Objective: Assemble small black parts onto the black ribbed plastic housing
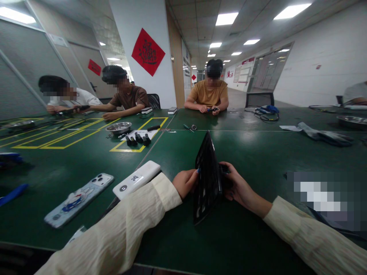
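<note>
A thin black glossy panel (207, 179) is held on edge, tilted, above the green table; its exact kind cannot be made out. My left hand (185, 184) grips its left edge, the thumb lying against the dark face. On the other side, my right hand (239, 187) is closed around a dark part at the panel's back, and that part is mostly hidden. Beside my left sleeve lies a white power bank (137, 179) marked 26. Farther left is a phone (78, 200) in a cartoon case.
Across the green table (172, 160) stand a metal bowl (119, 128) and several black cylindrical parts (138, 139). A screwdriver (188, 128) lies mid-table, gloves (323, 134) at right. A pixelated object (323, 196) is near my right arm. Several people sit around the table.
</note>
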`<state>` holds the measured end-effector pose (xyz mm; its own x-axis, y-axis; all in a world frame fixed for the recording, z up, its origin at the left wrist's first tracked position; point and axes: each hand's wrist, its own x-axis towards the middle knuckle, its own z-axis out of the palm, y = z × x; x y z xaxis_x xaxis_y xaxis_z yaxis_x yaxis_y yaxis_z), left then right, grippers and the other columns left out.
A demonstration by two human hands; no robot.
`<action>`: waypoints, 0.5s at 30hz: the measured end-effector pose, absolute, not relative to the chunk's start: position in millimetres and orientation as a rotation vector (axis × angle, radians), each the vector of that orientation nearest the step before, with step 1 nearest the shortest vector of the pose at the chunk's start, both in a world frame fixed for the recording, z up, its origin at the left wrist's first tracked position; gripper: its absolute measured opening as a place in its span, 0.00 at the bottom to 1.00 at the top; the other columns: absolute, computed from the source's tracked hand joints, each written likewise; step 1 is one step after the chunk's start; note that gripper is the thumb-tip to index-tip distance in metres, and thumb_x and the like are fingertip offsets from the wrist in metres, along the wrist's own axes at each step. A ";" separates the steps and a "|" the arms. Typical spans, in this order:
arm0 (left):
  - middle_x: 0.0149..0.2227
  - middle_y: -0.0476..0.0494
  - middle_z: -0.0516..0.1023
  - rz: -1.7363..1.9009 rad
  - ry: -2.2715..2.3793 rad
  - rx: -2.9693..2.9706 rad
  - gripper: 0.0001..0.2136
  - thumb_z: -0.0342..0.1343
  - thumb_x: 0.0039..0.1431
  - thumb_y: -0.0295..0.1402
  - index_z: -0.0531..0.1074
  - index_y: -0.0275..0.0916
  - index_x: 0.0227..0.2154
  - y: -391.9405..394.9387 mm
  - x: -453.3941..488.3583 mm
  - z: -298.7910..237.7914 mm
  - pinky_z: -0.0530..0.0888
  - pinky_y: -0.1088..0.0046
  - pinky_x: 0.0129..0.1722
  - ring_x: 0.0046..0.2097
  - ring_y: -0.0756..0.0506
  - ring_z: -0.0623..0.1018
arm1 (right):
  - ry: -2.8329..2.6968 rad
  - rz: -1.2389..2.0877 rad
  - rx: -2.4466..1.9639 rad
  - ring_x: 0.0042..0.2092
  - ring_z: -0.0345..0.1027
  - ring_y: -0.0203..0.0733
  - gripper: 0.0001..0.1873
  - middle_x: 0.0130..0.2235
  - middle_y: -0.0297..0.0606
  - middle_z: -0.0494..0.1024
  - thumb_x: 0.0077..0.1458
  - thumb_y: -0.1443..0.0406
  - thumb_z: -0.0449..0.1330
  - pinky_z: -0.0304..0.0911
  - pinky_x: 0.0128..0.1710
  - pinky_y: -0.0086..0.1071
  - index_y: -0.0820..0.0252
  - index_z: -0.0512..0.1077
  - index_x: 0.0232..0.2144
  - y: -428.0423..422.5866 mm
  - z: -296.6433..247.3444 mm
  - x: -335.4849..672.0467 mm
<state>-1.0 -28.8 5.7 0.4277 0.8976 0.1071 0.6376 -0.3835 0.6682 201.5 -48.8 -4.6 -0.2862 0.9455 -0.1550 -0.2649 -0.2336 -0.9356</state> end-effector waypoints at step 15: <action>0.24 0.44 0.72 0.694 1.312 2.203 0.22 0.31 0.61 0.41 0.66 0.36 0.24 -28.0 -4.7 2.1 0.65 0.73 0.30 0.29 0.46 0.71 | -1.239 1.636 -0.935 0.12 0.53 0.28 0.35 0.21 0.25 0.66 0.50 0.49 0.51 0.51 0.09 0.20 0.49 0.40 0.55 -44.6 -14.2 196.0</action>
<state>-4.7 -28.0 2.1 0.4118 0.8937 0.1782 0.6499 -0.4251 0.6300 196.0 -44.6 -14.2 -0.3514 0.9340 -0.0651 -0.1901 -0.1393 -0.9718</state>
